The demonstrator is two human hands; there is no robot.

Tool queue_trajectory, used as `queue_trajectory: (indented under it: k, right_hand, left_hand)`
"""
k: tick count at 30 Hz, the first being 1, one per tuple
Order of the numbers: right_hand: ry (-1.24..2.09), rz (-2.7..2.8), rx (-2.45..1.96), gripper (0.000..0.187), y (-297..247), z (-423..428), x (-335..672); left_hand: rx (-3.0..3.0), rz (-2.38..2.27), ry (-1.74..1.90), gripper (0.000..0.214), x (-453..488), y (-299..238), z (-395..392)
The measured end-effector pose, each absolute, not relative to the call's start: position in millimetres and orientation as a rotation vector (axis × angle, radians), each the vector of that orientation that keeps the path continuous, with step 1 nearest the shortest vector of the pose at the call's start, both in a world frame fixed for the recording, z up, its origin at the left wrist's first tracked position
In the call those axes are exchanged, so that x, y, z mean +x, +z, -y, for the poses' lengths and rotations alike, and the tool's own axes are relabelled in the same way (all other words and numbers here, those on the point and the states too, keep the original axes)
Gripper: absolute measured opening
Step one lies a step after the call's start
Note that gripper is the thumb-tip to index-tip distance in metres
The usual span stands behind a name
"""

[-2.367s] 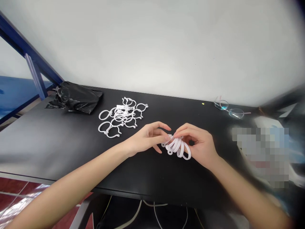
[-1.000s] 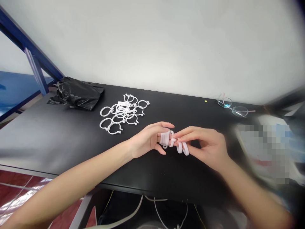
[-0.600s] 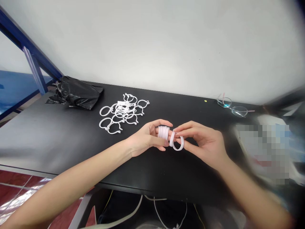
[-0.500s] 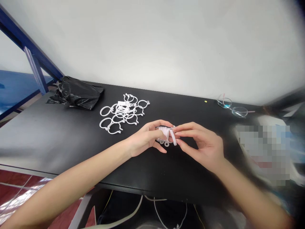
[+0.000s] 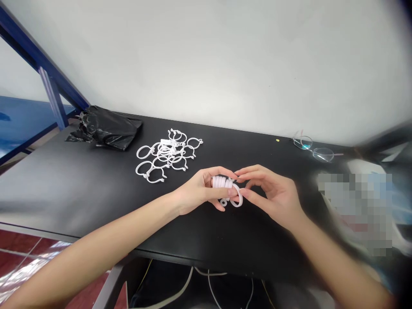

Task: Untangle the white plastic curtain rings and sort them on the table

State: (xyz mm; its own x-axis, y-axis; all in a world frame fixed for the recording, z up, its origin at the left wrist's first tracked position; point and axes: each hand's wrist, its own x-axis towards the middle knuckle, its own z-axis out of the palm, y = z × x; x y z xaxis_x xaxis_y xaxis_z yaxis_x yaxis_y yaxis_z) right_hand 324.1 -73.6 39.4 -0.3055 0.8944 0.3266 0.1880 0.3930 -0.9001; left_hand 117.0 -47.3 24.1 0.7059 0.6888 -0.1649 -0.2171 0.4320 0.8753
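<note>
Several white plastic curtain rings (image 5: 220,182) sit stacked side by side around the fingers of my left hand (image 5: 199,189), whose thumb presses on them from the near side. One more white ring (image 5: 240,199) hangs at the right end of the stack, turned at an angle. My right hand (image 5: 273,189) pinches that end ring, with thumb below and fingertips above. Small eyelets of the stacked rings poke out underneath. On the table behind my left hand lies a loose pile of white rings (image 5: 165,161), some overlapping.
A crumpled black plastic bag (image 5: 112,128) lies at the back left of the black table (image 5: 96,184). Eyeglasses (image 5: 322,154) and a small yellow bit (image 5: 277,140) are at the back right. A pale plastic bag (image 5: 363,167), partly blurred out, stands at the right. Cables (image 5: 183,287) hang below the table edge.
The end ring has turned, so its round opening shows more. The stacked rings sit more evenly around my left fingers. Both hands stay in nearly the same place.
</note>
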Motion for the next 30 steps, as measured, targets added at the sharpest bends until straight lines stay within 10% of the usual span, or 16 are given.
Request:
queue_trajectory:
  k: [8,30]
  right_hand:
    - [1.504,1.635,-1.053,0.038,39.6,70.0,327.9]
    - [1.395,1.519,-1.127,0.026,52.7,61.8,346.8]
  left_hand:
    - [1.021,-0.576,0.675,0.031,118.7,31.9,51.9]
    - [0.666,-0.770,0.862,0.018,122.3,27.8,50.1]
